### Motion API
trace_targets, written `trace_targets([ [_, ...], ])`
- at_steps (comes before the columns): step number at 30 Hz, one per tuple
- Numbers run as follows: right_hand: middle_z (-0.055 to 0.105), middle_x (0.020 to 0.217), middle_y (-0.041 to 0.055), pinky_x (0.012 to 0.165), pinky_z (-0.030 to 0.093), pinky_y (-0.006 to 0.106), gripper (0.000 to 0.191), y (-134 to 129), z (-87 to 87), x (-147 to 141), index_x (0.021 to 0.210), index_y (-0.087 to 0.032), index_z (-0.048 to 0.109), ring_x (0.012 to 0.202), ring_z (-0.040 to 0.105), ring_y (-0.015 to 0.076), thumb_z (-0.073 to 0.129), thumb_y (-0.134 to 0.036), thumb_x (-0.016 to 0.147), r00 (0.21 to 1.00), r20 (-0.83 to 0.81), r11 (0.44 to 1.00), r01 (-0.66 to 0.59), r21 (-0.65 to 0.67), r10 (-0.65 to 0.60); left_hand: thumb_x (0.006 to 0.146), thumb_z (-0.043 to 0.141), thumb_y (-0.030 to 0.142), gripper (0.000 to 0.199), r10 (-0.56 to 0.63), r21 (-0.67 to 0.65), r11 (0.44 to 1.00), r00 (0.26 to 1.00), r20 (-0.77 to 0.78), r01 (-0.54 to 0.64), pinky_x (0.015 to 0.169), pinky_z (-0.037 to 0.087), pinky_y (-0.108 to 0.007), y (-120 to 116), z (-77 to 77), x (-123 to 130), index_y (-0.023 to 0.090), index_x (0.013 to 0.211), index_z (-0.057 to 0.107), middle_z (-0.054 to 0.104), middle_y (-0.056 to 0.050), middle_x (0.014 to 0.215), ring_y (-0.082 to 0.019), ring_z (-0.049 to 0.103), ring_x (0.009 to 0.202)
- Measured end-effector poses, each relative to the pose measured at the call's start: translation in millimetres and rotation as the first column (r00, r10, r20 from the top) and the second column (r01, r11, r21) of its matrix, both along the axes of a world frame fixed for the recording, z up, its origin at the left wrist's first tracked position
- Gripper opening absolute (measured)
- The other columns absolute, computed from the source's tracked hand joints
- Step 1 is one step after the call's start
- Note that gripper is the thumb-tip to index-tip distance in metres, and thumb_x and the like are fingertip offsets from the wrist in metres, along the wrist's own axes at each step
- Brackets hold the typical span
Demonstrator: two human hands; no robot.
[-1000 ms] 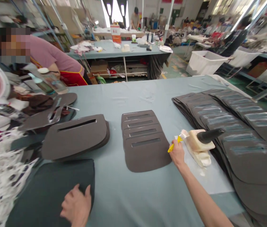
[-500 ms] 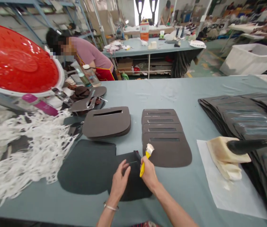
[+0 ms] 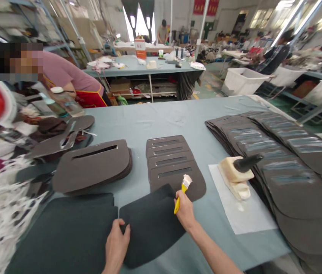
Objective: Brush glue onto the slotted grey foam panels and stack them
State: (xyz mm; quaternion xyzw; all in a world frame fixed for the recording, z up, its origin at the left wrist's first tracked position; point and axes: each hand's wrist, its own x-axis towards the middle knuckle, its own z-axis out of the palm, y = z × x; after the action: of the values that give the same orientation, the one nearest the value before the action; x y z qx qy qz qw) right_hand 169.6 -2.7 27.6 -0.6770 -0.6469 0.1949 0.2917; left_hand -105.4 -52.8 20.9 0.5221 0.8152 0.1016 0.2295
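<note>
A dark green-black flat panel [image 3: 152, 228] with a rounded lower edge is held between my hands at the front of the table. My left hand [image 3: 117, 243] pinches its left edge with thumb and fingers. My right hand [image 3: 186, 213] is closed around a yellow-handled brush [image 3: 180, 198], its pale bristles pointing up, and also grips the panel's right corner. To the left lies a stack of similar dark panels [image 3: 72, 228]. Just beyond are overlapping brown slotted pieces [image 3: 175, 180], and farther left a pile of slotted brown pieces [image 3: 98, 163].
On the right, a cream container with a black handle [image 3: 236, 169] stands on a white sheet [image 3: 230, 215]. Stacked slotted pieces [image 3: 297, 190] cover the table's right side. White mesh-like scrap [image 3: 3, 217] lies at left. A co-worker [image 3: 69, 76] bends beyond the left corner.
The panel has been raised and turned, now spread between both hands. My left hand has moved onto its left edge. The view has swung right; the brush stays in my right hand.
</note>
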Motion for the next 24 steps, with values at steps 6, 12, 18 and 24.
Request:
trace_targets([
  [6,0.050,0.078,0.0015,0.058,0.032,0.022,0.017,19,-20.0,88,0.088,-0.019,0.045,0.064,0.048,0.0137,0.041,-0.007,0.077,0.953,0.166,0.967,0.252,0.043,-0.255,0.079,0.045,0.039,0.043,-0.109,0.250,0.968,0.934,0.339,0.022,0.073,0.049,-0.036,49,-10.8,68,0.019,0.116,0.039,0.058,-0.008,0.097,-0.021,0.061,0.078],
  [12,0.049,0.083,0.0042,0.057,0.032,0.023,0.022,30,-31.5,129,0.092,-0.016,0.049,0.065,0.046,0.0129,0.042,-0.003,0.076,0.904,0.285,0.947,0.305,0.098,-0.320,0.078,0.045,0.032,0.036,-0.227,0.418,0.905,0.921,0.316,0.080,0.082,0.048,-0.041,75,-21.8,111,0.017,0.111,0.044,0.050,-0.007,0.097,-0.021,0.054,0.089],
  [18,0.054,0.087,0.0077,0.067,0.039,0.027,0.022,36,-32.5,133,0.102,-0.015,0.054,0.079,0.051,0.0185,0.048,-0.012,0.082,0.886,0.351,0.953,0.274,0.127,-0.301,0.081,0.043,0.032,0.026,-0.252,0.412,0.901,0.937,0.242,0.135,0.084,0.048,-0.041,80,-24.3,113,0.017,0.101,0.050,0.050,-0.008,0.098,-0.020,0.052,0.090],
  [24,0.058,0.085,0.0088,0.070,0.042,0.030,0.031,16,6.6,143,0.111,-0.018,0.060,0.079,0.053,0.0198,0.045,-0.036,0.090,0.897,0.243,0.926,0.330,0.183,-0.368,0.076,0.048,0.053,0.043,-0.188,0.384,0.918,0.961,0.203,0.098,0.083,0.047,-0.040,76,-11.9,106,0.017,0.097,0.055,0.056,-0.009,0.095,-0.022,0.056,0.084],
])
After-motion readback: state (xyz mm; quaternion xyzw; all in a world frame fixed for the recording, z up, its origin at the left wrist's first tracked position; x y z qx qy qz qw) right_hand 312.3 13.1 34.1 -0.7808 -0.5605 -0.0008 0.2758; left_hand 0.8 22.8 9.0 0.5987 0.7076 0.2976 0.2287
